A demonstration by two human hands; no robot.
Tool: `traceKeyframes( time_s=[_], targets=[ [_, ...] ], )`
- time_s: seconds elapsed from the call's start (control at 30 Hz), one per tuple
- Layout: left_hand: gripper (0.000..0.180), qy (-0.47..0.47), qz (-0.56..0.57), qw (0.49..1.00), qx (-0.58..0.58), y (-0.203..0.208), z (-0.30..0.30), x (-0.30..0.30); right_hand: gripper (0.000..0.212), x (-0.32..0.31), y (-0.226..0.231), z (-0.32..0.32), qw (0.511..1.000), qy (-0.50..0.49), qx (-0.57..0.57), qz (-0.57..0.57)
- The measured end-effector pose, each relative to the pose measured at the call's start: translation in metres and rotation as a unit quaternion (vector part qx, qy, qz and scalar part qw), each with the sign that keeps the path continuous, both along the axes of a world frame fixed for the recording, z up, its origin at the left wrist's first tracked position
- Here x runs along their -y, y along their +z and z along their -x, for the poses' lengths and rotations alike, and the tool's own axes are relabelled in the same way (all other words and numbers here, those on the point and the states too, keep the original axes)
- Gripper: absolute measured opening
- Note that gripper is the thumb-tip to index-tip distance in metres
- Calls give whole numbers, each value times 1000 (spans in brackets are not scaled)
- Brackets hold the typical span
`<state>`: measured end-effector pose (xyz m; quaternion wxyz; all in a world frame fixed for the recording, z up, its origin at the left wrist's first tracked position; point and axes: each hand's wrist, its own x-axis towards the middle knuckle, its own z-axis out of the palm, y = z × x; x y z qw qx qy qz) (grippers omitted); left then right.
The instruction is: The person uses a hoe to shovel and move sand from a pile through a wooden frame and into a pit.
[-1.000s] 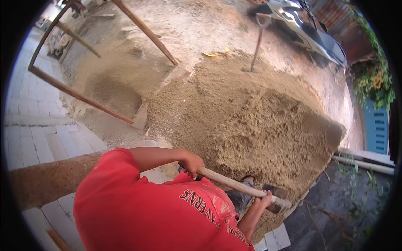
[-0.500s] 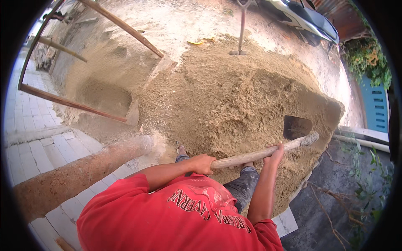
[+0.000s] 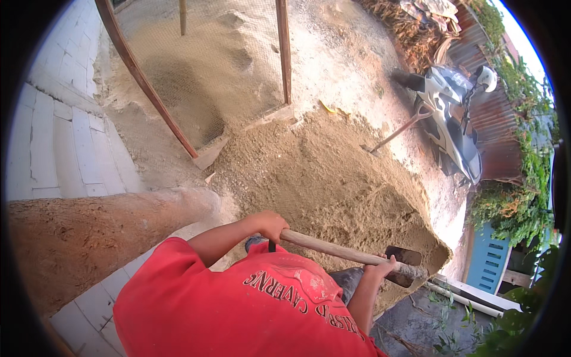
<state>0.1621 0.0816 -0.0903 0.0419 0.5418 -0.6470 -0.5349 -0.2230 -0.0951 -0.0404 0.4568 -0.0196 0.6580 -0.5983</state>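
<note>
My left hand is closed around the near end of a long wooden hoe handle. Farther along, my right hand grips the same handle close to the hoe's head. The dark, flat hoe blade is at the right edge of a pile of brown sand; how deep it sits in the sand I cannot tell. My feet are mostly hidden behind my red shirt and arms.
A wood-framed mesh screen stands over sifted sand at the far left. A thick trunk-like post is close on my left. A shovel stands in the pile's far edge, near a parked motorbike. A blue slotted panel stands at right.
The view has swung to the right, bringing more of the motorbike into sight. The hoe handle now slopes down toward its head, where before it sloped up. Both hands keep hold of it.
</note>
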Motion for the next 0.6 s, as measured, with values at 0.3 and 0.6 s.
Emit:
traceKeyframes(
  time_s=[0.3,0.6],
  targets=[
    [30,146,247,955,81,-6,-81,-34,27,16,-29,-71,992,124,-23,-3],
    [26,249,262,929,76,-32,-150,-21,40,74,-67,-155,958,257,-49,-115]
  ],
)
